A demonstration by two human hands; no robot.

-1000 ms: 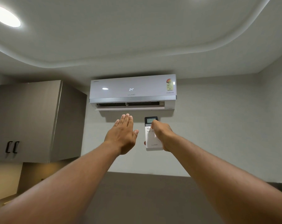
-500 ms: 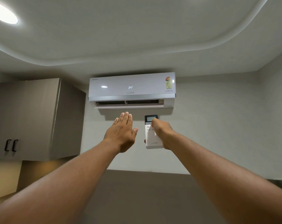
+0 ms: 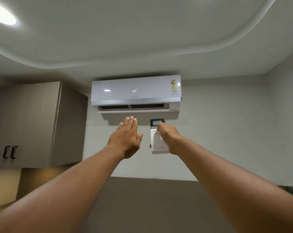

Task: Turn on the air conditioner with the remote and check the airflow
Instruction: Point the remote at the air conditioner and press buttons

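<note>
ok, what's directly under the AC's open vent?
The left hand, flat and open, and the remote in the right hand. That hand covers part of the remote's buttons.

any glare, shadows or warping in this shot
Head view: the ceiling light blows out at top left and mirrors as a small glare spot on the air conditioner; the unit casts a soft shadow on the wall below it; the wide lens bends the ceiling edges and stretches both forearms.

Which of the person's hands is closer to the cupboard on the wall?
Left. The left hand is raised flat below the air conditioner, just right of the cupboard. The right hand grips the remote farther right.
</note>
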